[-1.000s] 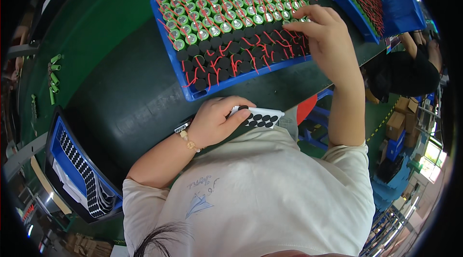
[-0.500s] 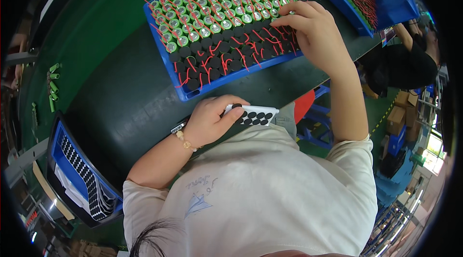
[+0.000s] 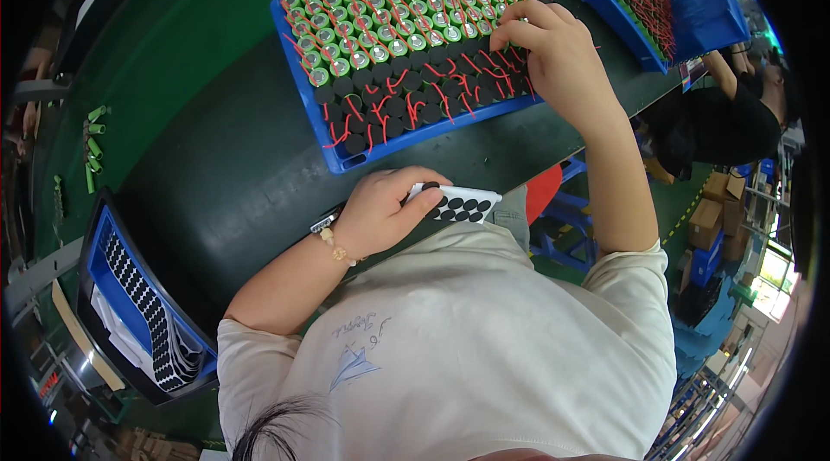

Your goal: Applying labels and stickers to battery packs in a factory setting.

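green bench, cells under my fingers

dark mat (image 3: 216, 184) covers the green bench under both my hands. my right hand (image 3: 562, 54) presses fingertips onto the blue tray of cells (image 3: 406, 37). my left hand (image 3: 380, 210), nearer my chest, pinches a white sheet of black round pads (image 3: 458, 203). hands well apart.

- Bright, even overhead light; soft shadows under the hands.
- Slight sheen on the dark mat (image 3: 216, 176).
- Strong fisheye bending; black corners.
- Centre sharp, rim softer; window glare lower right.
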A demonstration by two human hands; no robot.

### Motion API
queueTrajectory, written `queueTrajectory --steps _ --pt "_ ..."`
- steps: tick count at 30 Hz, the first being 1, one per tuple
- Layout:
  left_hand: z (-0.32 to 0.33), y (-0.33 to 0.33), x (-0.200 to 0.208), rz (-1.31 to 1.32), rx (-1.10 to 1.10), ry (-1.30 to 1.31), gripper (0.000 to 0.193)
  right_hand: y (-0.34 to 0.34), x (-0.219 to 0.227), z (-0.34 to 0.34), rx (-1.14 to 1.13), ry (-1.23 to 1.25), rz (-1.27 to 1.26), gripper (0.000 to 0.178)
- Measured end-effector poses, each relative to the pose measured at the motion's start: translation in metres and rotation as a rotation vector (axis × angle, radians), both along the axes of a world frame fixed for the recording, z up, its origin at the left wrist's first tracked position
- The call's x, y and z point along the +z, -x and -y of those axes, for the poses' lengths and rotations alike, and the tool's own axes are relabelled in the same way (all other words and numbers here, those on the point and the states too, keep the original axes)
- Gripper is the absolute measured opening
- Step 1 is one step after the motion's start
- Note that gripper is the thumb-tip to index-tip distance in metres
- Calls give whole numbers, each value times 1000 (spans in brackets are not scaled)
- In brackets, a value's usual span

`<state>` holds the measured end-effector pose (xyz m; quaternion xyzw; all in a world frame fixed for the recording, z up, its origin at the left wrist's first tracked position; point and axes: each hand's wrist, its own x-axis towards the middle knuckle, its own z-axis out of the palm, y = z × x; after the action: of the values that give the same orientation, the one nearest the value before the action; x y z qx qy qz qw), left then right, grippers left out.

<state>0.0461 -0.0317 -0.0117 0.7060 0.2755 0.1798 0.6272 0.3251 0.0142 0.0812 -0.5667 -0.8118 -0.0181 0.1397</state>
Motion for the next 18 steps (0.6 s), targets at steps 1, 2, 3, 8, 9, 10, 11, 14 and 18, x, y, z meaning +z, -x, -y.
queueTrajectory --steps 1,2,3,8,9,10,11,14,18 --pt "-1 1 1 -7 -1 -4 17 0 1 -1 10 -6 8 36" --pt "-1 1 1 -8 2 -4 17 -1 1 -3 20 -12 16 34" --pt "-1 1 2 -10 0 -4 17 -2 3 -6 23 -12 16 34" --pt "0 -1 -3 85 59 -67 18 -5 18 -26 108 63 0 10" --pt "-1 0 -2 46 24 -44 17 -4 17 -28 107 64 2 10" --pt "-2 1 0 10 -8 -22 17 -4 17 -31 126 106 -9 11" --pt "-3 0 1 13 -5 -21 17 -5 17 -33 145 148 -20 13" --pt "-2 -1 1 -9 -16 -39 18 -4 17 -31 40 200 8 13" --pt "-2 -2 2 -23 -23 -9 19 -5 15 -30 -28 281 -53 13"
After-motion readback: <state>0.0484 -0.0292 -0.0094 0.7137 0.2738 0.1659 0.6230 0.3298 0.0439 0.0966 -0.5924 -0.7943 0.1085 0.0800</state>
